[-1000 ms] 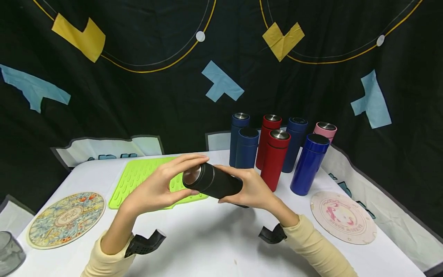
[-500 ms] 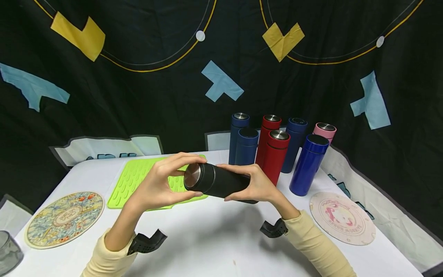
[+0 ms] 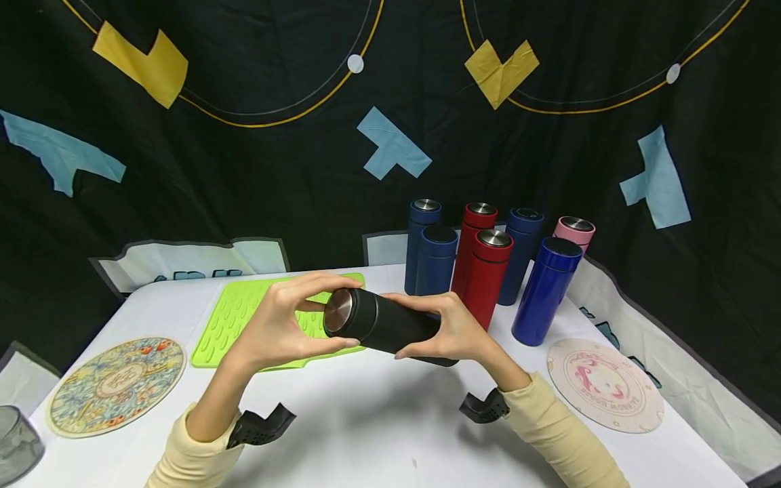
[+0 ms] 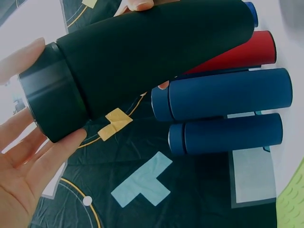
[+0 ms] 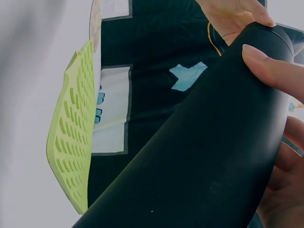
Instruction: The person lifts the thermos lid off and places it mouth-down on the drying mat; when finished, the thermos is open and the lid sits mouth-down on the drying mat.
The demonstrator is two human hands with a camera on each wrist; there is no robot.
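A black thermos bottle [image 3: 396, 325] is held up over the table, lying nearly sideways with its metal-topped lid [image 3: 339, 310] toward the left. My left hand [image 3: 277, 325] grips the lid end, thumb below and fingers above. Around the middle of the body, my right hand [image 3: 448, 329] holds the bottle between thumb and fingers. In the left wrist view, fingers and thumb sit on the lid [image 4: 54, 95], and a thin seam separates it from the body. The right wrist view shows the right thumb [image 5: 270, 69] across the smooth dark body [image 5: 199, 137].
Behind the right hand stand several upright bottles: red [image 3: 488, 278], navy [image 3: 436, 261], bright blue [image 3: 546, 291] and pink [image 3: 575, 232]. A green mat [image 3: 234, 318] lies at back left. Round mats lie left [image 3: 116, 386] and right [image 3: 604, 384]; a glass [image 3: 17, 440] stands front left.
The right hand and the bottle's base end have shifted a little to the right, and the bottle lies slightly more level. Both hands still grip it.
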